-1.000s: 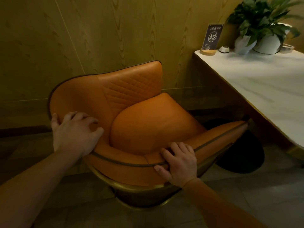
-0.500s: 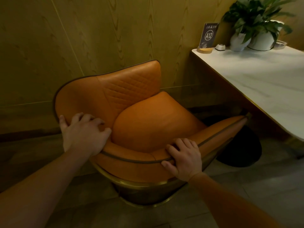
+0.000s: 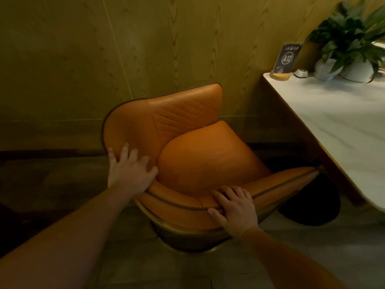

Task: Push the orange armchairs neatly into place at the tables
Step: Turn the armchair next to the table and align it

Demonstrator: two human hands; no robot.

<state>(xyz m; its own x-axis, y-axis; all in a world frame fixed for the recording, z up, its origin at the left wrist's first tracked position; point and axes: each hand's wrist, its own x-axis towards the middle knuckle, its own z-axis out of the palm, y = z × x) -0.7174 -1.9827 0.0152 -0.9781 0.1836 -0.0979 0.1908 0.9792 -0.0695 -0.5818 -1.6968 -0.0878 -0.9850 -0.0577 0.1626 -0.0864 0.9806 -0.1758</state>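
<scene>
A person leans over an orange armchair [image 3: 200,163] w/ both bare arms out, seen from a head cam. The left hand [image 3: 130,170] lies across the rim at the back's left side, fingers spread & fairly straight on the inner leather, thumb toward the seat cushion; it holds nothing. The right hand [image 3: 235,207] grips the near arm rim, fingers curled over the dark piping, thumb on the outer face.

The armchair stands on a grey tiled floor [image 3: 312,257] close to a wood-panelled wall [image 3: 83,59], its quilted back toward the wall & its open side turned to the table [image 3: 333,122] at right. The tip of its near arm reaches the table's edge, lower than the white marble top; whether they touch can't be told. A gold metal band [image 3: 187,236] runs round the chair's underside. A dark round base [image 3: 312,205] sits on the floor below the table, just beside that arm.

At the table's far end, by the wall: an A12 sign [image 3: 287,58] on a wooden stand, a small white box [image 3: 301,73] next to it, & a potted plant [image 3: 354,38] in a white pot.
</scene>
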